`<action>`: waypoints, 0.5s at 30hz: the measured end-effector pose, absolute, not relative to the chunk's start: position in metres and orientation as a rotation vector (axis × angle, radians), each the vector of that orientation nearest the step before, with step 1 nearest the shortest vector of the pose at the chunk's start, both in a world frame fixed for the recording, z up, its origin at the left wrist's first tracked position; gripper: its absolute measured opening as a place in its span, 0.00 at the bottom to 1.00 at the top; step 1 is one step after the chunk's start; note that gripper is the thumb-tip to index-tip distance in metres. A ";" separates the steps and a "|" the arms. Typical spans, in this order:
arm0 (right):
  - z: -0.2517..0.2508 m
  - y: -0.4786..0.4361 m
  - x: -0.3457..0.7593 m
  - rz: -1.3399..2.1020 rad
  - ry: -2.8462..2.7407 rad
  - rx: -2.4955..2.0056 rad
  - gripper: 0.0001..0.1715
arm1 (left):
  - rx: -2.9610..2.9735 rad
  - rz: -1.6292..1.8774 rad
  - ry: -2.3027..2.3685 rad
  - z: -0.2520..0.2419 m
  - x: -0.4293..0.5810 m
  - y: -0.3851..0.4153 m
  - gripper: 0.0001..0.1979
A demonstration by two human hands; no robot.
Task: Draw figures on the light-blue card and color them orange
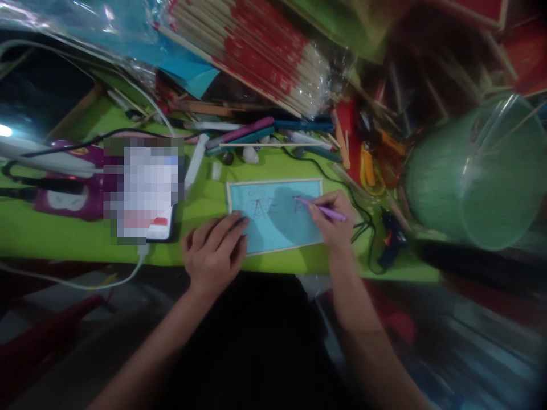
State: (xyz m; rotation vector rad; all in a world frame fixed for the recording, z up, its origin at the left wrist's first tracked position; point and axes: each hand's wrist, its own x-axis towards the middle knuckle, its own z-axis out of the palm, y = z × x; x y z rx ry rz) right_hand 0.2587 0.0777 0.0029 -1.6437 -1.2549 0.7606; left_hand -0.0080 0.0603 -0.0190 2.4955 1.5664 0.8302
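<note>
A light blue card (273,228) edged with thin pale sticks lies on the green tabletop in front of me. It bears dark hand-drawn letters, an "A" among them, and a fainter mark at right. My right hand (335,219) grips a purple pen (327,210), its tip over the upper right part of the card. My left hand (216,245) rests with fingers spread on the card's left edge and the table beside it, holding nothing.
At left are a phone (158,228) with a white cable and a purple power strip (72,196). Pens (243,131) and bundled sticks (260,51) crowd the back. Orange-handled scissors (368,165), a glue gun (391,239) and a green bucket (474,176) stand or lie at right.
</note>
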 end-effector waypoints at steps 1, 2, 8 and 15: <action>0.003 0.078 0.259 0.769 -1.255 -1.641 0.08 | 2.496 0.830 1.566 -0.019 -0.008 0.060 0.22; 0.002 0.077 0.259 0.777 -1.258 -1.636 0.09 | 2.494 0.828 1.567 -0.019 -0.008 0.060 0.22; 0.004 0.078 0.258 0.789 -1.285 -1.606 0.10 | 2.476 0.823 1.568 -0.021 -0.008 0.059 0.24; 0.005 0.077 0.260 0.845 -1.306 -1.616 0.12 | 2.458 0.818 1.568 -0.021 -0.009 0.059 0.27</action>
